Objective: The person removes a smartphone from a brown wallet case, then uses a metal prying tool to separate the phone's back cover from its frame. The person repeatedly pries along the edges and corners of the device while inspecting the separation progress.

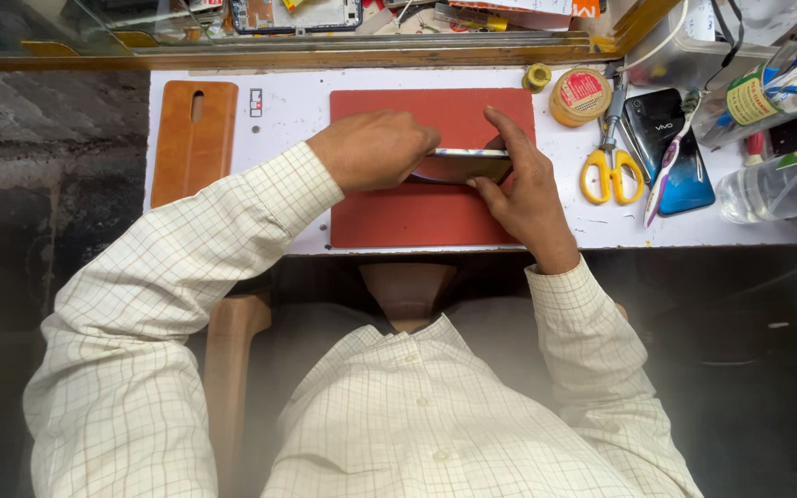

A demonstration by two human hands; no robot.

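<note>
Both hands down over the red mat (389,217), right in the middle of the white table (297,111). Left hand (375,148) curled into a closed grip on the left end of a slim phone (463,166), knuckles up. Right hand (528,189) clamped on the phone's right end, index finger stretched up along its far edge, thumb tucked under the near side. Phone held on edge just above the mat's centre, thin side facing up, dark back turned toward the body. Whether it touches the mat, impossible to tell.

Left of the mat: a brown leather-look phone cover (193,138) lying flat, and between it and the mat a small white card (255,101). Just off the mat's upper right corner: a little yellow spool (537,77), then a round tape roll (580,96) beside it. Further right of the mat: yellow-handled scissors (611,166), blades pointing away, and next to them a dark blue phone (680,157) lying face down with a toothbrush (666,171) slanted across it. Far right of the mat, near the table's edge: a clear plastic bottle (781,189) on its side. Checked shirt sleeves in the foreground, below the mat.
</note>
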